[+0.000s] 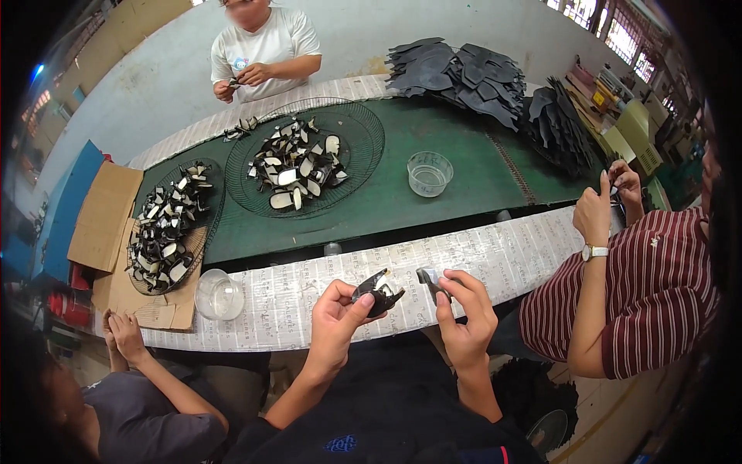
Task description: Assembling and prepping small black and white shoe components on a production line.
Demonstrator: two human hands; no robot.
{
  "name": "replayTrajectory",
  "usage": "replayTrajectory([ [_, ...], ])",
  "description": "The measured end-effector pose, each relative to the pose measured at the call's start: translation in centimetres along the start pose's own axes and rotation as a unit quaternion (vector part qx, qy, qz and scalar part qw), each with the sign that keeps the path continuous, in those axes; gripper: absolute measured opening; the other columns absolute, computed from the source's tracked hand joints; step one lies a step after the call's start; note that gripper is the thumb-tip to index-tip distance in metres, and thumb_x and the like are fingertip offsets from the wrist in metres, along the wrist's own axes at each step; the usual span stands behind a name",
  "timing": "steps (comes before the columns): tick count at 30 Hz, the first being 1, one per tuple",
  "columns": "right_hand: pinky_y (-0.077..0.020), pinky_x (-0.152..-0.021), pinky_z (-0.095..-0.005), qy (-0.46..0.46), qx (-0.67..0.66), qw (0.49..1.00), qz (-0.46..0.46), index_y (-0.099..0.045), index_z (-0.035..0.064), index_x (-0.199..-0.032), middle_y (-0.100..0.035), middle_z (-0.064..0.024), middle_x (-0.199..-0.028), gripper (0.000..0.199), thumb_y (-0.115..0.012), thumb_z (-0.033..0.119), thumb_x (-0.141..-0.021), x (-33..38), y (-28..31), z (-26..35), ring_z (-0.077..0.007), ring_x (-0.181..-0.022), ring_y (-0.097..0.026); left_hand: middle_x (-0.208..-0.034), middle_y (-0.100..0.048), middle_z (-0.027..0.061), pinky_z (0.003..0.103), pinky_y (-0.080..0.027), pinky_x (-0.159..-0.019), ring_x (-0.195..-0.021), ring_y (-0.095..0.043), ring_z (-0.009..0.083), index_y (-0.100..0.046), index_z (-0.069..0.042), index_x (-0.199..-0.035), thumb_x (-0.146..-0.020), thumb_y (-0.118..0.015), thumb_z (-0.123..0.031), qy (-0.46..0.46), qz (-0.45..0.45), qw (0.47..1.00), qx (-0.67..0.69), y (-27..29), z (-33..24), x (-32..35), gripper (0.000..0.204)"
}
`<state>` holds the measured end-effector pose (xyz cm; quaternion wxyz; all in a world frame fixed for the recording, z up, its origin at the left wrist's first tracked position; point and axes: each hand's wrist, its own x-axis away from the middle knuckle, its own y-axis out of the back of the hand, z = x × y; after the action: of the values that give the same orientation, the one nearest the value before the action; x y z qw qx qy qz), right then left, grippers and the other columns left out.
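My left hand (pixel 338 319) grips a shiny black, curved piece with pointed ends (pixel 378 295), which looks like a shoe part, between thumb and fingers. A short gap to the right, my right hand (pixel 470 319) pinches a small dark strip with a pale face (pixel 430 283). Both hands are above the near edge of the table, over its white printed covering (pixel 301 278). Beyond them, a round wire tray (pixel 363 182) bears a heap of black pieces with white undersides (pixel 287 176). Similar pieces fill an oval wire basket (pixel 207 220) at the left.
Clear plastic tubs stand at the near left (pixel 220 295) and on the green surface (pixel 430 174). Stacked flat black sheets (pixel 456 73) lie at the far right. Cardboard (pixel 100 224) is under the left basket. Co-workers sit left (pixel 147 402) and right (pixel 626 294); another person (pixel 267 54) stands opposite.
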<state>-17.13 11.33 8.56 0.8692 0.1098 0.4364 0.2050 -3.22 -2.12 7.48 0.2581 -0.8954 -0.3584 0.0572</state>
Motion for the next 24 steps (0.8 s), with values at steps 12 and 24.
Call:
replayTrajectory([
  [12, -0.0512, -0.072, -0.0297, -0.096, -0.132, 0.982, 0.095, -0.070, 0.0010, -0.099, -0.065, -0.0113, -0.094, 0.017, -0.071, 0.002, -0.082, 0.11, -0.84, -0.38, -0.0225, -0.082, -0.064, -0.095, -0.065, 0.0127, 0.034, -0.059, -0.080, -0.086, -0.066, 0.0163, -0.050, -0.001, -0.093, -0.093, -0.063, -0.007, -0.007, 0.017, 1.000, 0.007, -0.09, -0.59, 0.30, 0.014],
  [24, -0.0495, -0.074, -0.0261, -0.146, -0.204, 0.954, 0.164, -0.070, -0.0028, -0.095, -0.066, -0.0118, -0.095, 0.013, -0.069, 0.005, -0.085, 0.33, -0.88, -0.74, -0.0179, -0.085, -0.063, -0.095, -0.064, 0.0139, 0.035, -0.060, -0.076, -0.086, -0.068, 0.0194, -0.046, -0.002, -0.093, -0.092, -0.063, -0.012, -0.021, 0.036, 0.998, -0.050, 0.10, 0.14, 0.43, 0.019],
])
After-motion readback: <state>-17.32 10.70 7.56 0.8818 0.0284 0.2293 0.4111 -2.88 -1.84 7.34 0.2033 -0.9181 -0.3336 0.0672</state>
